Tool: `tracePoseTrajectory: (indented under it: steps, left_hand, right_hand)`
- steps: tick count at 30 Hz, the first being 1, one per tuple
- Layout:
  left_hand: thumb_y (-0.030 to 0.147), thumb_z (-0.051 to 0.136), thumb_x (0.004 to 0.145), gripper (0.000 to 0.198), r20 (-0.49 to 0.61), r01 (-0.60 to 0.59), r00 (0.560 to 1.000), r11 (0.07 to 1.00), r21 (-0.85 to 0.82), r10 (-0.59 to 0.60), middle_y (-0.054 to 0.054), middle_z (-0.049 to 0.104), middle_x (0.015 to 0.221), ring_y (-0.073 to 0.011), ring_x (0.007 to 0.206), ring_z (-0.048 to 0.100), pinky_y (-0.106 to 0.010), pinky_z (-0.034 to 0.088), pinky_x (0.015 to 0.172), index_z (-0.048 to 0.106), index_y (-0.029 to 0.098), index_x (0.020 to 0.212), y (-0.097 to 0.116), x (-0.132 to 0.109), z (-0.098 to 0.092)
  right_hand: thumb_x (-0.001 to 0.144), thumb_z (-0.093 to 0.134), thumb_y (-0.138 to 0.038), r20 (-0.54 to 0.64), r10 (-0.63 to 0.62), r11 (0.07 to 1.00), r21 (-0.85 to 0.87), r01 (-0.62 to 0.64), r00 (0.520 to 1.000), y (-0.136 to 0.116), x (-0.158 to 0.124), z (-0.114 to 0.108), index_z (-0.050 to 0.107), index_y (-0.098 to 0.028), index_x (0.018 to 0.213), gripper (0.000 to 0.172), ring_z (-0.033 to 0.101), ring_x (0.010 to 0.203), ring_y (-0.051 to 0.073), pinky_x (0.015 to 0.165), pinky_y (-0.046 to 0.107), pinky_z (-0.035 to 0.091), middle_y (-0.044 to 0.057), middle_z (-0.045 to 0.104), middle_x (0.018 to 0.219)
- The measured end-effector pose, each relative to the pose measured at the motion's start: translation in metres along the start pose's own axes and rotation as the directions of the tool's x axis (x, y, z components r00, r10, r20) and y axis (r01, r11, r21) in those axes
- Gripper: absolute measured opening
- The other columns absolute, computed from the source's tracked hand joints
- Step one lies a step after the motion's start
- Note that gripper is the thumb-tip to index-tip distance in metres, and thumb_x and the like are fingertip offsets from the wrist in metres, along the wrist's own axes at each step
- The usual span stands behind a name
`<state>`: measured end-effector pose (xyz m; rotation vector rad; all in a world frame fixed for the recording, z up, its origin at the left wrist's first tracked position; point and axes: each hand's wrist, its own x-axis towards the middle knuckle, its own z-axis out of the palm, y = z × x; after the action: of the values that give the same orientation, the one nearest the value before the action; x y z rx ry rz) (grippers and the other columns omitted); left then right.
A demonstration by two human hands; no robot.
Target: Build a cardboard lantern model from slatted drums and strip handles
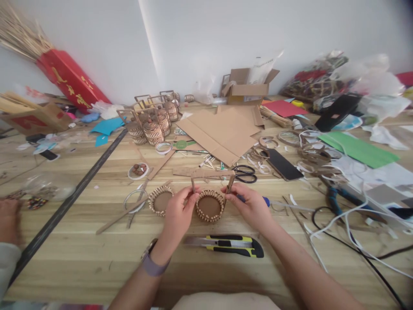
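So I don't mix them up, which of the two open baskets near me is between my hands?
The right basket, between your left hand and right hand, which hold the brown frame. The other basket sits left of your left hand.

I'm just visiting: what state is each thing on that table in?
Handle frame: held by the left hand and right hand
Basket between the hands: upright, uncovered
Basket beside the left hand: upright, uncovered
Utility knife: lying flat, blade extension unclear
Scissors: lying flat, open or closed unclear
Phone: screen dark
Cardboard box: flaps open
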<state>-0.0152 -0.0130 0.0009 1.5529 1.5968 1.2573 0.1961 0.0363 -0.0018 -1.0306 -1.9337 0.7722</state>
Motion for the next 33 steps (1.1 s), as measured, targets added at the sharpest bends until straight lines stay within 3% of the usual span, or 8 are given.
tracePoseTrajectory:
  steps: [7, 16, 19, 21, 24, 27, 30, 33]
  left_hand:
    - [0.041, 0.055, 0.088, 0.033, -0.015, 0.044, 0.999, 0.998, -0.048, -0.045, -0.01, 0.077, 0.102, -0.0249, 0.096, 0.073, -0.039, 0.056, 0.089, 0.069, 0.017, 0.104, -0.007, -0.006, 0.0]
    - [0.04, 0.056, 0.09, 0.03, 0.002, 0.035, 0.999, 0.997, -0.074, -0.035, -0.011, 0.076, 0.104, -0.0253, 0.1, 0.071, -0.039, 0.056, 0.09, 0.069, 0.018, 0.104, -0.011, -0.011, 0.001]
    - [0.04, 0.056, 0.09, 0.034, -0.026, 0.01, 1.0, 1.0, -0.013, -0.01, -0.01, 0.075, 0.109, -0.0242, 0.097, 0.071, -0.038, 0.057, 0.086, 0.066, 0.018, 0.114, -0.01, -0.014, -0.004]
    - [0.04, 0.057, 0.09, 0.036, -0.092, -0.057, 0.993, 0.989, 0.138, 0.07, -0.01, 0.073, 0.113, -0.0242, 0.096, 0.07, -0.039, 0.057, 0.085, 0.064, 0.018, 0.118, -0.01, -0.018, -0.013]
    - [0.039, 0.056, 0.092, 0.029, -0.131, -0.209, 0.946, 0.868, 0.451, 0.296, -0.01, 0.073, 0.11, -0.0271, 0.104, 0.064, -0.044, 0.05, 0.094, 0.068, 0.019, 0.11, -0.015, -0.024, -0.034]
    - [0.035, 0.058, 0.092, 0.025, -0.037, -0.233, 0.937, 0.7, 0.675, 0.348, -0.009, 0.073, 0.109, -0.0315, 0.107, 0.059, -0.049, 0.045, 0.096, 0.069, 0.02, 0.108, -0.024, -0.031, -0.052]
    - [0.027, 0.06, 0.089, 0.021, 0.016, -0.176, 0.958, 0.54, 0.823, 0.288, -0.009, 0.073, 0.109, -0.0371, 0.111, 0.054, -0.052, 0.042, 0.091, 0.07, 0.021, 0.106, -0.033, -0.037, -0.057]
    - [0.018, 0.056, 0.088, 0.021, 0.057, -0.179, 0.96, 0.444, 0.878, 0.275, -0.009, 0.075, 0.099, -0.0364, 0.11, 0.055, -0.051, 0.041, 0.089, 0.071, 0.022, 0.103, -0.036, -0.04, -0.056]
  right_hand:
    - [0.085, 0.063, -0.032, -0.023, 0.058, 0.994, 0.095, -0.055, 0.998, 0.008, -0.008, 0.0, 0.074, -0.023, 0.103, 0.023, 0.068, 0.093, 0.023, 0.081, 0.035, 0.056, 0.008, 0.073, 0.102]
    - [0.088, 0.055, -0.036, 0.15, 0.199, 0.94, 0.252, -0.232, 0.968, 0.008, -0.015, -0.001, 0.071, -0.022, 0.113, 0.033, 0.068, 0.08, 0.019, 0.075, 0.035, 0.057, 0.006, 0.072, 0.096]
    - [0.088, 0.054, -0.038, 0.054, 0.251, 0.947, 0.195, -0.256, 0.967, 0.011, -0.017, -0.003, 0.072, -0.021, 0.108, 0.032, 0.064, 0.069, 0.018, 0.069, 0.034, 0.054, 0.004, 0.071, 0.082]
    - [0.086, 0.056, -0.04, -0.055, 0.277, 0.957, 0.112, -0.269, 0.959, 0.012, -0.02, -0.006, 0.074, -0.021, 0.096, 0.028, 0.061, 0.066, 0.018, 0.065, 0.033, 0.051, 0.004, 0.07, 0.079]
    - [0.083, 0.06, -0.042, -0.18, 0.261, 0.964, -0.009, -0.267, 0.948, 0.008, -0.024, -0.01, 0.068, -0.021, 0.071, 0.026, 0.058, 0.064, 0.018, 0.061, 0.031, 0.045, 0.003, 0.067, 0.07]
    - [0.082, 0.064, -0.046, -0.236, 0.231, 0.969, -0.027, -0.244, 0.944, 0.001, -0.025, -0.011, 0.055, -0.022, 0.056, 0.037, 0.056, 0.06, 0.017, 0.057, 0.029, 0.042, 0.002, 0.063, 0.064]
    - [0.08, 0.068, -0.049, -0.216, 0.225, 0.973, 0.009, -0.229, 0.95, -0.005, -0.022, -0.008, 0.066, -0.022, 0.078, 0.028, 0.055, 0.057, 0.016, 0.056, 0.028, 0.044, 0.0, 0.062, 0.063]
    - [0.079, 0.069, -0.045, -0.143, 0.192, 0.981, 0.035, -0.189, 0.971, -0.01, -0.016, -0.002, 0.07, -0.021, 0.1, 0.033, 0.055, 0.057, 0.016, 0.058, 0.029, 0.047, 0.0, 0.063, 0.067]
